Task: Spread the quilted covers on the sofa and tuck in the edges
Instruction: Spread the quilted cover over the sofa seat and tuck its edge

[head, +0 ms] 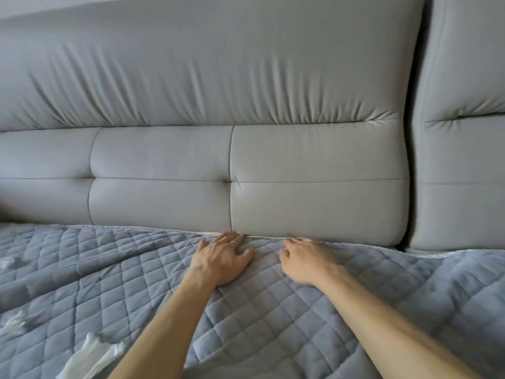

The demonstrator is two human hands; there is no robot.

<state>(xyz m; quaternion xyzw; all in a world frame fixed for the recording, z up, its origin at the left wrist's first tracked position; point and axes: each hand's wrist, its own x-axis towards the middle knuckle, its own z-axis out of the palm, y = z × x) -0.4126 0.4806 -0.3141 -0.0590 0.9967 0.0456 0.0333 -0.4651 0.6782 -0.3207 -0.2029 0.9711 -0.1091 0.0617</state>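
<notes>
Two bare hands work the back seam of a grey sofa [300, 160], seen from the head camera. The left hand [222, 259] lies flat and spread on the quilted cover [259, 318], a ring on one finger, its fingertips reaching the crease at 12 o'clock where seat meets back cushion [317, 203]. The right hand [306, 262], just beside it toward 3 o'clock, is loosely curled with its fingertips pushed into the same crease, so whether they pinch cloth cannot be told. Both appear placed to press the cover's rear edge down into the gap, the palms pinning the fabric so it does not slide forward.

The cover is blue-grey, stitched in a diamond grid, and drapes across the seat from 9 o'clock to 3 o'clock. A pale trim [153, 228] lines its back edge, showing toward 10 o'clock. Folds rumple it at 4 o'clock, and pale patches [90, 354] mark it near 7 o'clock.
</notes>
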